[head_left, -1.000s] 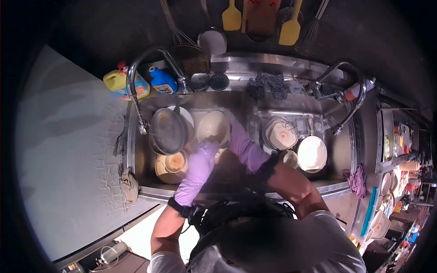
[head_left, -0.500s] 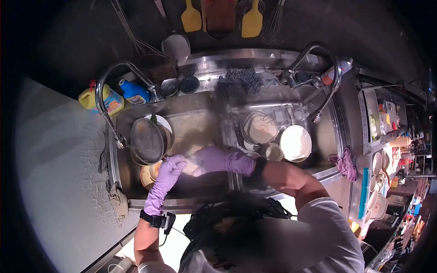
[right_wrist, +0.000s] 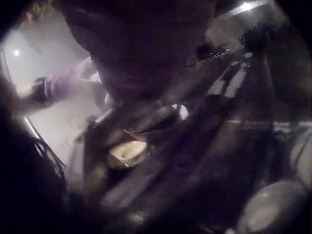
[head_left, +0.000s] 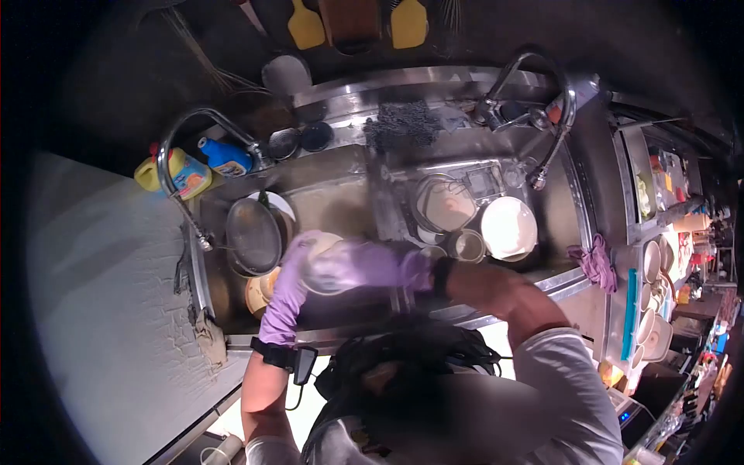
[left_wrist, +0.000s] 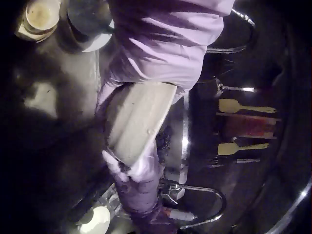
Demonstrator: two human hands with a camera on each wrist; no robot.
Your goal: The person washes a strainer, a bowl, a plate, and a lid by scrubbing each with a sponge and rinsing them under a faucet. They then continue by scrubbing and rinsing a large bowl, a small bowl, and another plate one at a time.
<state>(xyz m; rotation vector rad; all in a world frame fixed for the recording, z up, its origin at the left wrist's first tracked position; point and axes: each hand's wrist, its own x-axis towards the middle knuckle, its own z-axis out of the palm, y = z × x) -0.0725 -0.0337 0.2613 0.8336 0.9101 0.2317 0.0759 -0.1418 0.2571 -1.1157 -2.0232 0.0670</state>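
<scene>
Both hands wear purple gloves and meet over the left sink basin, at a pale bowl (left_wrist: 140, 119). My left hand (head_left: 294, 260) grips the bowl at one end, its fingers partly hidden behind it. At the opposite end my right hand (head_left: 356, 266) holds the bowl's edge, thumb and fingers on either side in the left wrist view. Motion blurs the right hand in the head view. Left of the hands, a dark round pan (head_left: 254, 236) leans over a white plate (head_left: 283, 204). Below the pan are stained tan dishes (head_left: 257, 294).
The right basin holds a white bowl (head_left: 509, 229), a cup (head_left: 467, 246) and stacked dishes (head_left: 446, 205). Curved faucets (head_left: 164, 167) overhang both basins. A blue bottle (head_left: 225, 159), a yellow jug (head_left: 182, 172) and a dark scrubber (head_left: 401, 124) stand along the back ledge.
The bowl came from the middle of the left basin toward its front, and turned between the hands. The right hand moved from the bowl's far side to its near right. The head view shifted too.
</scene>
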